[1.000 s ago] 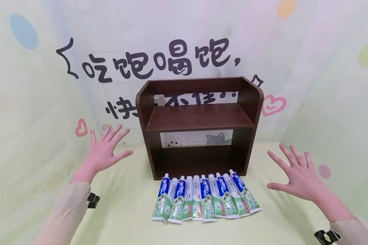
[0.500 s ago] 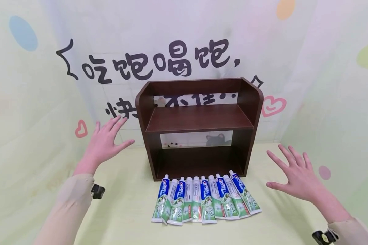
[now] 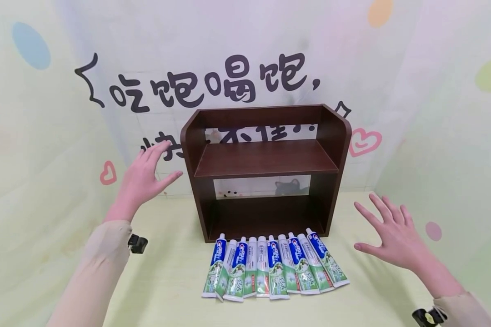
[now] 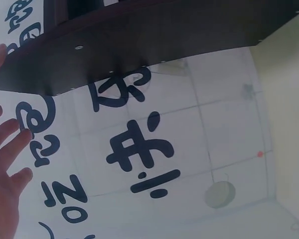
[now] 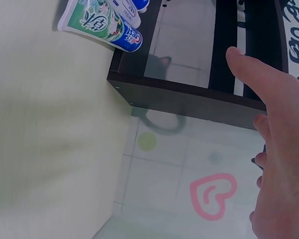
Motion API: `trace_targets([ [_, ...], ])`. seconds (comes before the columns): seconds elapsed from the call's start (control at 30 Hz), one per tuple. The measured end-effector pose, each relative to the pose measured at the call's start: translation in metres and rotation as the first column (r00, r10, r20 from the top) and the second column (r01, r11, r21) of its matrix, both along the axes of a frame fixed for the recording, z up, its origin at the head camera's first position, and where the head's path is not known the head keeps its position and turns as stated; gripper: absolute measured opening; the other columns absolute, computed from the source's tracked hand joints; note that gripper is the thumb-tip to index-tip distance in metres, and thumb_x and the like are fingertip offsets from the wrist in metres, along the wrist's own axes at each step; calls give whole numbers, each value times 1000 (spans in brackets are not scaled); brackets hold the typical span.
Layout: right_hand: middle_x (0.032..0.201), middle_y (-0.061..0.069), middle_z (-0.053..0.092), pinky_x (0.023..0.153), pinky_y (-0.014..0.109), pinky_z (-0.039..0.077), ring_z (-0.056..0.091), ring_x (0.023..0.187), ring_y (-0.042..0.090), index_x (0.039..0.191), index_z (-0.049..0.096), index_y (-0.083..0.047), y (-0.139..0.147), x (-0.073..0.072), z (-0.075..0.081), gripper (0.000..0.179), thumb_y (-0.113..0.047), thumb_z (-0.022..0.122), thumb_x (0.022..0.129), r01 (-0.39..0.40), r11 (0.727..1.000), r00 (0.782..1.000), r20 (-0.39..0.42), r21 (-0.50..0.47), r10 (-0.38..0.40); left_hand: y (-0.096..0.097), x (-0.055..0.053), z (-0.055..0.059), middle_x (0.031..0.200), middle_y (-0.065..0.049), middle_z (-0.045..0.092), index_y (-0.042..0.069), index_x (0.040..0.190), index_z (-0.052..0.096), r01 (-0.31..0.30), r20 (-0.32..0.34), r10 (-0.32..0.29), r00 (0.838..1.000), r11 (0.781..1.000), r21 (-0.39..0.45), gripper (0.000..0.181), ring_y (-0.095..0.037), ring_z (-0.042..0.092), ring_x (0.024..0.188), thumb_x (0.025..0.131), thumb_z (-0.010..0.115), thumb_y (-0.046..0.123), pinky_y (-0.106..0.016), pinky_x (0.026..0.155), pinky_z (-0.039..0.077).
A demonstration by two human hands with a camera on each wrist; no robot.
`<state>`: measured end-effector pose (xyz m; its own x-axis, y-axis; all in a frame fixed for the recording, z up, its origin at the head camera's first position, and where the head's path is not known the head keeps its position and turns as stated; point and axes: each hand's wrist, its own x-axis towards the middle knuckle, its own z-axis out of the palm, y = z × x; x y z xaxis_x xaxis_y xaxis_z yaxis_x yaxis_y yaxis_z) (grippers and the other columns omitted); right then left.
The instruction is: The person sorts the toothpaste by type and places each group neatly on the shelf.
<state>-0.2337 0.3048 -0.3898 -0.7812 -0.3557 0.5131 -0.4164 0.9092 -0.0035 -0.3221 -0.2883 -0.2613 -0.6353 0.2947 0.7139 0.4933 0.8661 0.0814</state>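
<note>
Left hand [image 3: 141,179]: raised, fingers extended and close to one another, thumb standing well away from them. Just to its right is a dark brown two-tier shelf [image 3: 266,158], upright on a pale table [image 3: 163,290]. The thumb tip lies near the shelf's side panel, apart from it in the head view. The left wrist view shows part of this hand beside the panel's outer face (small fixings are visible along it).

Right hand [image 3: 397,236]: held over the table to the right of the shelf and well apart from it, fingers spread, thumb pointing toward the shelf.

Toothpaste tubes [image 3: 276,268]: ten counted, located between the hands, to the left of the right hand and to the right of and lower than the left. They lie in a slightly fanned row, some overlapping, caps toward the shelf's lower front edge; contact there cannot be confirmed. Five have blue upper ends; five are white and green.

Beyond both hands: a backdrop [image 3: 245,27] with black lettering. A pink heart [image 3: 365,143] shows above the right hand.
</note>
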Motion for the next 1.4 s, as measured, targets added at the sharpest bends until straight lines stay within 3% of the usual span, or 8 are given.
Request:
trace_targets([
  [0.13, 161, 17, 23, 106, 73, 21, 19, 147, 42, 156, 29, -29, -3, -3, -4, 99, -58, 76, 74, -7, 1000, 1000, -10, 4, 7, 5, -4, 7, 147, -17, 50, 15, 150, 41, 13, -36, -11, 999, 999, 40, 85, -38, 50, 132, 78, 82, 31, -59, 102, 48],
  [0.27, 160, 17, 25, 106, 72, 22, 21, 145, 43, 156, 29, -29, -5, -5, -8, 99, -57, 77, 73, -10, 1000, 1000, -21, 0, 10, 12, -6, 15, 148, -17, 49, 17, 151, 39, 3, -17, -2, 1000, 998, 67, 82, -38, 51, 130, 81, 80, 32, -60, 96, 52],
  [0.6, 157, 18, 29, 104, 72, 23, 25, 141, 45, 154, 32, -27, -11, -5, -22, 97, -55, 77, 73, -35, 999, 999, -30, -27, 34, 26, -13, 26, 149, -14, 49, 18, 150, 41, 7, 5, -7, 1000, 991, 132, 73, -36, 51, 132, 87, 74, 33, -59, 101, 49],
  [0.87, 158, 18, 29, 105, 72, 24, 26, 140, 46, 155, 32, -28, -17, -9, -23, 97, -52, 78, 74, -37, 998, 999, -13, -46, 37, 38, -28, 33, 145, -12, 54, 12, 144, 49, 73, -58, -64, 996, 983, 169, 64, -32, 50, 135, 88, 74, 27, -53, 109, 45],
  [1.23, 158, 19, 30, 103, 69, 26, 28, 138, 47, 155, 32, -25, -29, -13, -30, 95, -49, 78, 75, -39, 997, 999, 20, -72, 41, 43, -37, 34, 141, -12, 58, 7, 137, 57, 167, -118, -141, 983, 954, 251, 52, -32, 57, 126, 89, 72, 17, -50, 109, 45],
  [1.4, 158, 18, 31, 102, 67, 29, 30, 138, 47, 154, 33, -23, -35, -15, -40, 93, -50, 77, 77, -30, 996, 998, 56, -87, 35, 43, -40, 31, 138, -11, 61, 8, 134, 61, 215, -135, -184, 974, 940, 266, 46, -29, 58, 125, 89, 70, 11, -45, 101, 52],
])
